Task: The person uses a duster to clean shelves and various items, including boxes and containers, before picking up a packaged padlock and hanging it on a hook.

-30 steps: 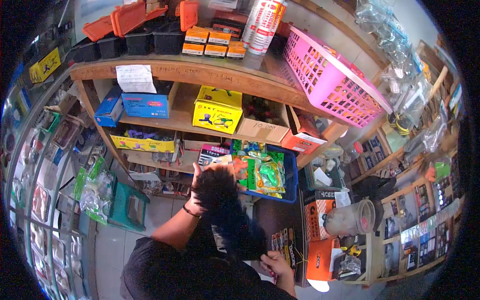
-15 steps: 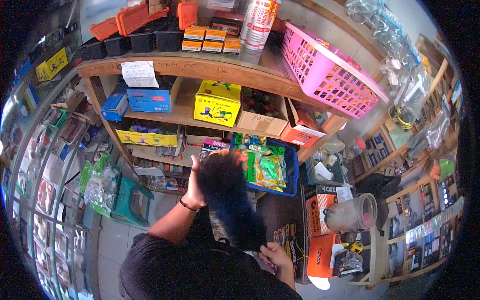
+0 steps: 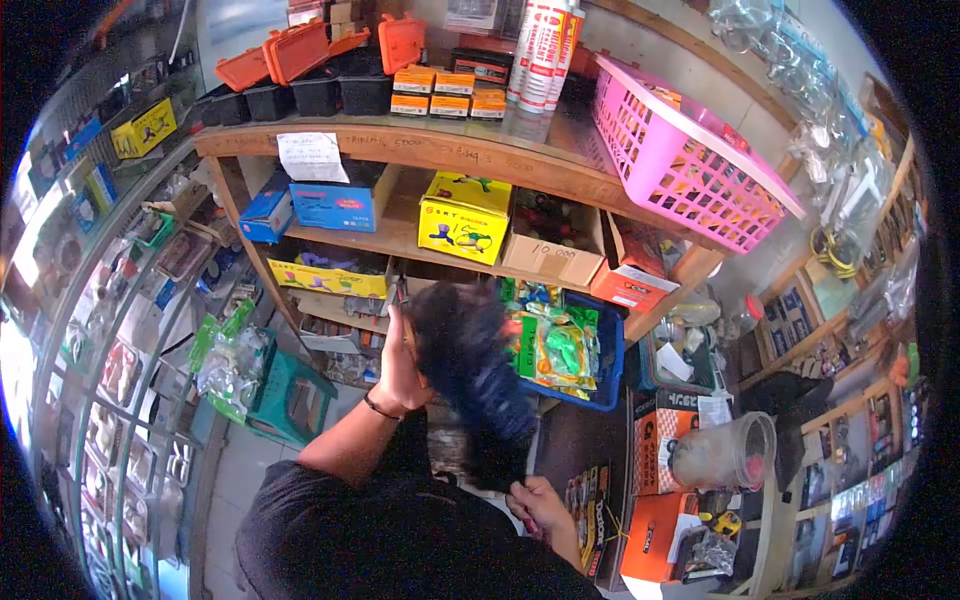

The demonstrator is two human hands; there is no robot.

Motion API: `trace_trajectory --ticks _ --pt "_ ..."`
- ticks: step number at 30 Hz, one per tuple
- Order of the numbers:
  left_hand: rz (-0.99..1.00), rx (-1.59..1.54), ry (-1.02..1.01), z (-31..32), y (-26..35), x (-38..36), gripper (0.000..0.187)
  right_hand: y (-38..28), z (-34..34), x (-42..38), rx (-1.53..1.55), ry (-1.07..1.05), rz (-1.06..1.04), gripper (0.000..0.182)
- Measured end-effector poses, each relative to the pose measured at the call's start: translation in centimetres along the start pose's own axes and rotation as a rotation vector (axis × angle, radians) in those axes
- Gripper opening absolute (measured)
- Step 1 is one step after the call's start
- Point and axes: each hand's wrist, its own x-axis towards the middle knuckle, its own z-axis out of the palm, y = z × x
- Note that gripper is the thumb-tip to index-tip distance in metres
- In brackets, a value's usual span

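My right hand (image 3: 540,503) is closed around the thin reddish handle of a dark feather duster (image 3: 475,375). The duster's fluffy head slants up and left, blurred by motion. Raised beside that head is my left hand (image 3: 402,365), its thumb upright and palm turned right. The feathers cover most of its fingers, which look curled around something I cannot make out. Just behind the duster, a blue basket (image 3: 612,362) holds packets with green and orange contents.
A wooden shelf (image 3: 400,142) carries yellow, blue and orange boxes, silicone tubes (image 3: 540,55) and a pink basket (image 3: 690,165). To the left are a green stool (image 3: 300,400) and glass-fronted shelving. At right, a clear jar (image 3: 725,450) sits by orange boxes (image 3: 655,535).
The duster head has shifted slightly down across my left hand, which stays raised. The shelf scene has moved a little right as the camera turned.
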Motion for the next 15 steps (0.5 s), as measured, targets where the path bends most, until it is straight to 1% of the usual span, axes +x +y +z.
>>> trace_trajectory --ticks 1,2,3,4,5,6,7,8,9,10,12,13,14,15 --pt "-0.072 -0.016 -0.285 -0.4 0.3 0.4 0.073 0.1 -0.2 0.1 -0.055 -0.035 0.049 0.037" --pt "-0.149 -0.033 -0.57 -0.7 0.5 0.7 0.074 0.0 -0.3 0.2 -0.051 -0.037 0.048 0.037" --pt "-0.113 0.03 -0.588 -0.9 0.6 0.8 0.075 -0.2 -0.3 0.2 -0.042 -0.022 0.018 0.037" --pt "-0.12 0.029 -0.588 -0.9 0.5 1.1 0.075 -0.3 -0.3 0.2 -0.033 -0.005 -0.011 0.036" --pt "-0.091 -0.195 -0.316 -0.8 0.2 1.4 0.082 0.6 -0.4 0.4 0.111 0.018 -0.109 0.035" --pt "-0.061 -0.41 -0.036 -0.2 -0.2 1.4 0.089 0.8 -0.2 0.3 0.118 0.025 -0.105 0.035" --pt "0.075 0.12 0.01 0.5 -0.6 1.0 0.086 0.7 0.0 0.1 0.116 0.013 -0.053 0.034" --pt "0.065 0.12 0.012 0.4 -0.5 1.1 0.086 0.6 0.2 0.1 0.114 0.002 -0.002 0.034" --pt "-0.101 0.036 -0.286 0.2 -0.2 1.5 0.078 -2.8 1.7 -0.9 0.057 0.013 0.129 0.034" --pt "-0.265 -0.053 -0.584 -0.1 0.0 1.7 0.07 -2.3 1.5 -1.0 0.062 0.021 0.131 0.034" --pt "-0.238 -0.076 -0.612 0.0 -0.3 1.7 0.07 -0.9 0.7 -1.0 0.017 0.152 0.096 0.033" --pt "-0.092 0.029 -0.274 0.8 -0.5 1.4 0.079 -0.5 0.8 -1.1 0.188 0.207 0.088 0.032" --pt "0.05 0.134 0.067 1.1 -0.6 1.1 0.088 -0.3 0.9 -1.1 0.188 0.21 0.091 0.032" --pt "-0.181 -0.627 -0.201 0.4 -0.3 1.2 0.088 -0.3 1.3 -1.1 0.159 0.186 0.046 0.032"
